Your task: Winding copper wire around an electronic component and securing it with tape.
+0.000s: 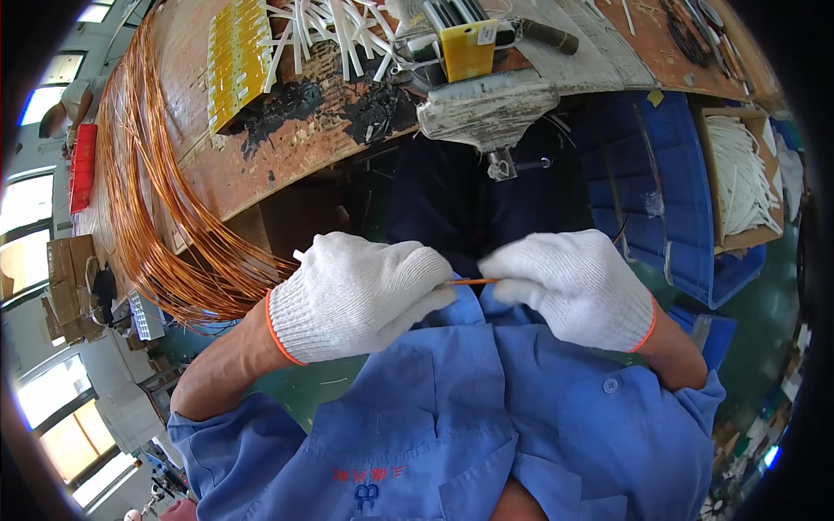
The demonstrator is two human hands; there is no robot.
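Both my hands wear white knitted gloves and meet in front of my chest. Between them runs a short stretch of copper wire (474, 281). My left hand (360, 291) is closed on the wire, thumb and fingers pinched at its left end. Pinching it from the other side is my right hand (573, 291), also closed, its fingertips slightly blurred. A small white tip (299, 255) pokes out by the back of my left hand. Behind the left wrist, a large bundle of copper wires (165, 234) hangs over the table edge; whether the held wire belongs to it is hidden.
A wooden workbench (287, 169) spans the far side, carrying yellow-wrapped pieces (234, 61) and white tubes (343, 35). A worn metal fixture (486, 104) juts toward me. Blue crates (630, 174) and a carton of white tubes (738, 178) stand right. A person (78, 100) is far left.
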